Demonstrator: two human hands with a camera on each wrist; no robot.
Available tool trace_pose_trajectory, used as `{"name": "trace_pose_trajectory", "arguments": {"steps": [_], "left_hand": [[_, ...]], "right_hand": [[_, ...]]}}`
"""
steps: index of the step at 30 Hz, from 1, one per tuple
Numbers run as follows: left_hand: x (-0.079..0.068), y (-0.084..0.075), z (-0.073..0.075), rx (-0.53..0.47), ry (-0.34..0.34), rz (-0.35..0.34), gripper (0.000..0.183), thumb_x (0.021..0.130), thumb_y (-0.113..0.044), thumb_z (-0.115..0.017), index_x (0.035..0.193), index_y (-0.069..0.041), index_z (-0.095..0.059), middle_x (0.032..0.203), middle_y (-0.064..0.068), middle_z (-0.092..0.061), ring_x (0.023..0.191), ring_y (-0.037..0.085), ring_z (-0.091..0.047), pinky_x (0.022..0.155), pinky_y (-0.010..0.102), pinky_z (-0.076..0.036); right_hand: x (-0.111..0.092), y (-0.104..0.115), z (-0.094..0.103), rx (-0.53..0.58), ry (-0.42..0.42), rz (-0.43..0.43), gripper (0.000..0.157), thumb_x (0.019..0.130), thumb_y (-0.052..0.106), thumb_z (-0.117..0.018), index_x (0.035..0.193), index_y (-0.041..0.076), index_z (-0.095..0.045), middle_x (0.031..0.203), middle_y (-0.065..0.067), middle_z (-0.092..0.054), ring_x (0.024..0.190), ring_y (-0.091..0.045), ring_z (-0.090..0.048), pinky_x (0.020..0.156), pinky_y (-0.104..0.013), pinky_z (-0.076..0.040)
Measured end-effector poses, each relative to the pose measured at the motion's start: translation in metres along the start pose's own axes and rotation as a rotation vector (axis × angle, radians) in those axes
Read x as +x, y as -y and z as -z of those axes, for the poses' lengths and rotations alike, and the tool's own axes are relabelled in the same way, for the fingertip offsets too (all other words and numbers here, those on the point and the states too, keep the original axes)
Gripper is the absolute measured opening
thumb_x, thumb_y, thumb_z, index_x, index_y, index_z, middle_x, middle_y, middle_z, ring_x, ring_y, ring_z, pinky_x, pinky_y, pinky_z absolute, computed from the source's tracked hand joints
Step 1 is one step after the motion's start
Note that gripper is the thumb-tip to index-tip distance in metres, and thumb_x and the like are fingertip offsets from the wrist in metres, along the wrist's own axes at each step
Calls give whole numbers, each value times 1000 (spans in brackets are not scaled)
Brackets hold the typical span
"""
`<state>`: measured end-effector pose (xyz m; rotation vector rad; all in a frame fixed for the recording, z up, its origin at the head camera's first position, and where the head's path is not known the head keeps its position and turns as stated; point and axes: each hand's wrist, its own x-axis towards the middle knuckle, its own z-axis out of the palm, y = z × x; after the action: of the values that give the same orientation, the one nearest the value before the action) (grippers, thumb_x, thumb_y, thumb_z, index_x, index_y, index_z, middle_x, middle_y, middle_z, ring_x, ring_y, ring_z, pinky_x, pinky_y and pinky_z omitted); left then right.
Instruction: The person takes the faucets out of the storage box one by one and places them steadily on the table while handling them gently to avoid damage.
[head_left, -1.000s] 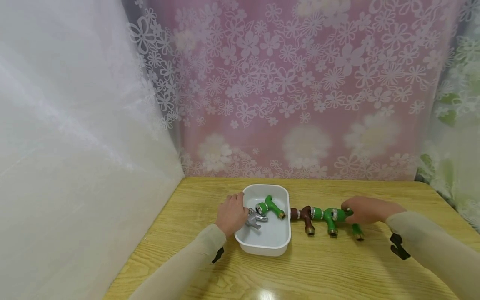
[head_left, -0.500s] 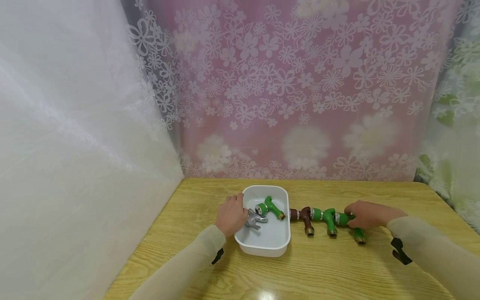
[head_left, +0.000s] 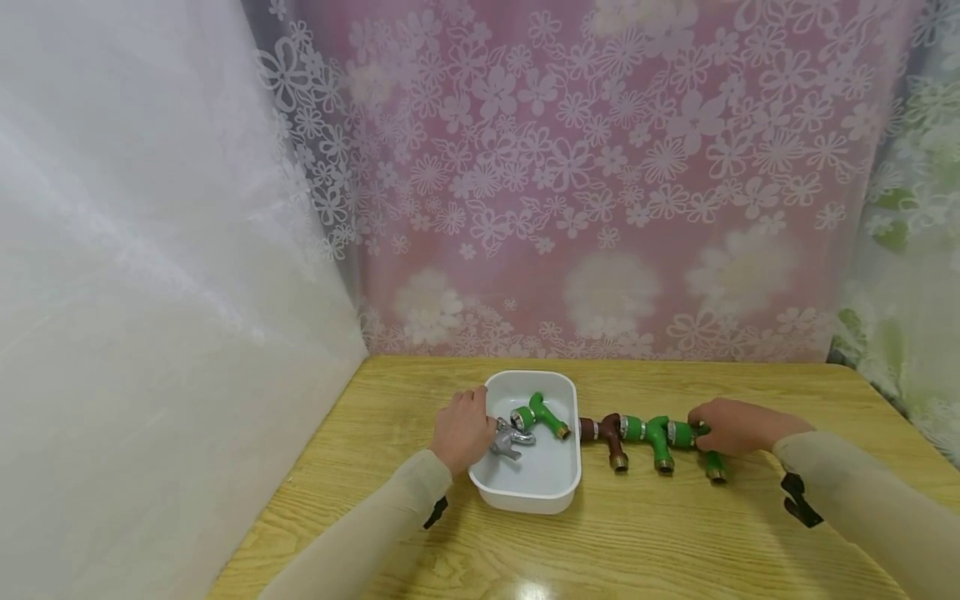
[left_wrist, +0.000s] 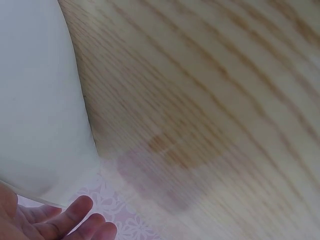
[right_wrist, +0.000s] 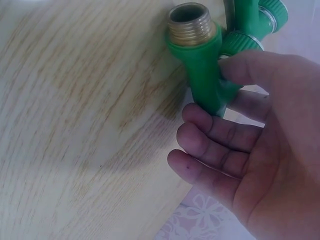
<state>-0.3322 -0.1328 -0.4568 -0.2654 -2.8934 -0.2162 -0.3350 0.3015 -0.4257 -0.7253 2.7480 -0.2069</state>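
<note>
My pale sleeves (head_left: pixel 362 533) come in from the bottom corners, a dark fitting (head_left: pixel 801 500) showing under the right cuff. Below them spreads the wood-grained counter (head_left: pixel 480 558), a glare spot at its near edge.

My left hand (head_left: pixel 461 429) is partly curled over the left rim of a white tub (head_left: pixel 525 503), thumb to the inside and fingers outside, holding it. My right hand (head_left: pixel 738 427) pinches the end green tap (right_wrist: pixel 200 75) between thumb and forefinger, the other fingers loosely bent beside it; its brass threaded mouth points back toward me.

That tap is the right-hand one in a row lying on the counter: next comes the middle green tap (head_left: pixel 660 443), then a brown tap (head_left: pixel 615 442) beside the tub's right wall; whether it touches I can't tell. In the tub, a silver tap (head_left: pixel 507 439) lies near my thumb, and a loose green tap (head_left: pixel 551 417) rests slightly farther back.

Beyond the counter hangs a pink curtain (head_left: pixel 600 167) with white flowers; a white sheet (head_left: pixel 150 250) rises to my left.
</note>
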Motion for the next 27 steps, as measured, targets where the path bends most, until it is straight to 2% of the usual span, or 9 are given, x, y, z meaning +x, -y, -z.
{"name": "trace_pose_trajectory", "arguments": {"steps": [12,22,27], "left_hand": [[0,2,-1,-7,-20,-17,46,97,-28,-56,138,-7,-53,120,10,-66,109,25,-63,75,45,-59],[0,1,0,5,-5,-12,46,98,-29,-56,139,-8,-52,121,10,-66,110,24,-63,76,45,-59],[-1,1,0,1,-3,-9,46,98,-29,-57,139,-8,-52,121,10,-66,110,24,-63,77,45,-59]], "right_hand": [[3,-4,0,-38,-5,-5,39,93,23,-68,124,0,-65,119,-18,-67,106,-39,-65,84,-55,-53],[-1,0,-2,-39,-13,-20,45,94,22,-67,131,-2,-61,127,-23,-64,114,-44,-62,90,-60,-50],[-2,1,-4,-51,-21,-20,46,93,23,-68,131,-2,-61,126,-22,-65,112,-43,-63,90,-60,-51]]}}
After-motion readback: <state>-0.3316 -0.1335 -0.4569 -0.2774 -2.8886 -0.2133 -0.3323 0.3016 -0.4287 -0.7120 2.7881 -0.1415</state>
